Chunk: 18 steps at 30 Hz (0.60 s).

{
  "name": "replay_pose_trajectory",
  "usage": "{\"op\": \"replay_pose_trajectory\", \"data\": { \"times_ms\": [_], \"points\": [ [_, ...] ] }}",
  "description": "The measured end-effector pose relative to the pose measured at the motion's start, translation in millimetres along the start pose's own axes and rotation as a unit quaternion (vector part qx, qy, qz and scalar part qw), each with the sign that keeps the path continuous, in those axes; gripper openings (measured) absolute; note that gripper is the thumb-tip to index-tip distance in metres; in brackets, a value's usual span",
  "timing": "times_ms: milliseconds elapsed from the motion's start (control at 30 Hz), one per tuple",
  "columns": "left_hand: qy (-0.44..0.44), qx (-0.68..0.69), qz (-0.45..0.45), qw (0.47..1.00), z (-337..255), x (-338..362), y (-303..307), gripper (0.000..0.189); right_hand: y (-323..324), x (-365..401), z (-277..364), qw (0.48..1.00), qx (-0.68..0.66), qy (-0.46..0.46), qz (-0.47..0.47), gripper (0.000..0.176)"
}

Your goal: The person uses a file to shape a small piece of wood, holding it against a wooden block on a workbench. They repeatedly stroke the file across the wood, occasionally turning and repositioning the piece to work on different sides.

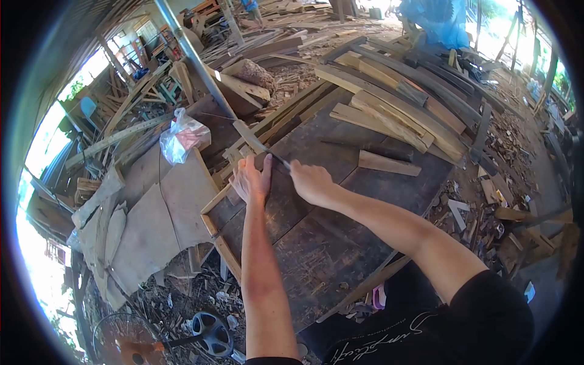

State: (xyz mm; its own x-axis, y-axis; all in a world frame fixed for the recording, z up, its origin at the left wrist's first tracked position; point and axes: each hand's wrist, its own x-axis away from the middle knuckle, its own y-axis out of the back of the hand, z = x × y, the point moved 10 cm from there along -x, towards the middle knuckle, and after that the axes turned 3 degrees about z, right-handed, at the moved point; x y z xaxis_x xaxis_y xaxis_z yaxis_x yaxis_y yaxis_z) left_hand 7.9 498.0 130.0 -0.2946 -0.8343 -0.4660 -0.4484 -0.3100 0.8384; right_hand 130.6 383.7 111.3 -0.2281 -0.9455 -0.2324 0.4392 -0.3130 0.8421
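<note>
My right hand (310, 181) is closed round the dark handle of a machete (250, 136). Its broad, dull blade points up and left, beyond my left hand. My left hand (250, 177) is at the left side of a dark wooden tabletop (322, 243), its thumb raised beside the machete's handle. The fingers of that hand curl over a short pale piece of wood (244, 150), partly hidden by the hand and blade. To the right of both hands, a cut wood block (389, 163) lies on the tabletop near a dark, narrow tool (365, 148).
Several planks (395, 112) are stacked at the tabletop's far end. On the left, a clear plastic bag (184, 137) rests near a worn sheet (152, 225). A metal pole (194, 58) rises beyond. A fan (128, 344) stands below left. Wood scraps cover the ground.
</note>
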Motion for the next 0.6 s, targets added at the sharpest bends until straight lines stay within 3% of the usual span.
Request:
{"op": "replay_pose_trajectory", "data": {
  "times_ms": [133, 400, 600],
  "points": [
    [-0.005, 0.015, 0.015, 1.0, 3, -5, -8, 0.051, -9, -43, 6, 0.999, 0.004, 0.008, -0.031, 0.017],
    [-0.001, -0.001, 0.01, 1.0, -1, -2, -2, 0.052, 7, 28, 5, 0.999, 0.011, -0.021, 0.042, 0.021],
    [-0.014, 0.005, 0.004, 1.0, 1, -5, -5, 0.052, -4, -49, 21, 1.0, -0.009, 0.006, -0.025, 0.02]
  ]
}}
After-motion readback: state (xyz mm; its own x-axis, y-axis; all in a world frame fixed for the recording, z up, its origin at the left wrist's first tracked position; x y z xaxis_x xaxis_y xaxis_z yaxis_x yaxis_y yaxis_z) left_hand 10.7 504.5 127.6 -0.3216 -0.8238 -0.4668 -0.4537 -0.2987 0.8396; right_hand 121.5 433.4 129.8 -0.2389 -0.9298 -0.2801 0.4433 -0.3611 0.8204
